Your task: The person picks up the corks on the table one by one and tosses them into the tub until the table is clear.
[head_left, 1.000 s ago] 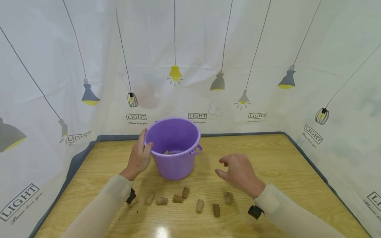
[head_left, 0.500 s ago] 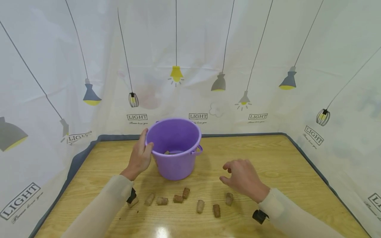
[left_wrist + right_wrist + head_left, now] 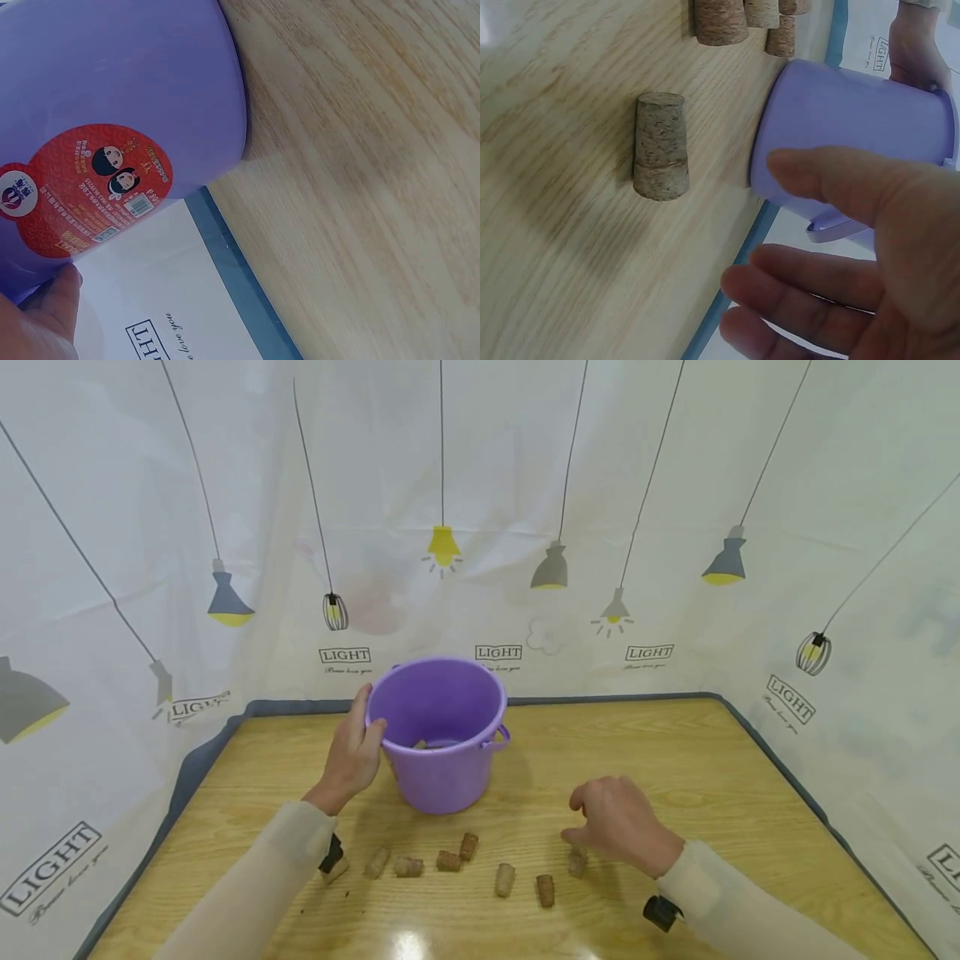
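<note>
My left hand [image 3: 350, 758] grips the left rim of a purple bucket [image 3: 444, 783], thumb over the edge. Inside the bucket, a small part of a cork [image 3: 421, 745] shows at the bottom. In the left wrist view a red round sticker [image 3: 94, 187] is on the bucket's side. My right hand [image 3: 624, 824] hovers just above a pale cork [image 3: 577, 865], its thumb and fingers loosely bent and apart. The right wrist view shows that cork [image 3: 661, 146] lying on the table, with a gap between it and the fingers [image 3: 795, 292].
Several more corks lie in a loose row along the wooden table [image 3: 675, 743], among them a brown cork [image 3: 545, 890], a pale cork [image 3: 505, 879] and one partly hidden by the left wrist. A white sheet printed with lamps [image 3: 480, 485] surrounds the table's back and sides.
My right hand has moved down and slightly right, from beside the bucket to just over the pale cork. The left hand and the bucket have stayed in place.
</note>
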Demonstrator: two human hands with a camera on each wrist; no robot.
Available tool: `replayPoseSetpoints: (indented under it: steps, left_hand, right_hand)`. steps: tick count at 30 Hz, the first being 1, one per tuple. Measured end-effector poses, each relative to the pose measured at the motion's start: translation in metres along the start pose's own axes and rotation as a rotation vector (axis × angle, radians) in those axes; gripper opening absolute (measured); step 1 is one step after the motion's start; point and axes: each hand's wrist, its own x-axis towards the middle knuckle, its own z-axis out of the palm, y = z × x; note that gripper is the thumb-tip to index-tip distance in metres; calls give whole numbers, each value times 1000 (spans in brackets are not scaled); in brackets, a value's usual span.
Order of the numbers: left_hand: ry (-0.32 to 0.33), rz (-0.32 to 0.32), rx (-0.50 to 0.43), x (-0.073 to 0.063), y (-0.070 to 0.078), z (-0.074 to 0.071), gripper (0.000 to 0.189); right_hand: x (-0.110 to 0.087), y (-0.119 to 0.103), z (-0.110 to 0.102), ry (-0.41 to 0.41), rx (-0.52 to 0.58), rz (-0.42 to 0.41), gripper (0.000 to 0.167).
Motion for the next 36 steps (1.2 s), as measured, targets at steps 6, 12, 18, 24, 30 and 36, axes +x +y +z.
replayPoseSetpoints:
  steps: [6,12,18,24,30,36]
  left_hand:
    - [-1,-1,2,-1,0,-1,63]
    - [-7,0,-4,0,-1,0,64]
    - [-11,-1,-7,0,-1,0,64]
    - [-9,-3,0,0,-1,0,64]
    - [-12,-2,1,0,0,0,64]
    - [-14,-5,-5,0,-1,0,64]
  right_hand:
    - [-3,3,2,-63,-18,-45,34]
    - [-5,5,6,-114,-6,-70,27]
    - [-7,4,13,-88,-5,-126,52]
    - [-8,2,16,-73,-53,-152,57]
    - [-9,-1,16,-66,-88,-151,52]
    - [-10,-1,17,-57,-75,-179,48]
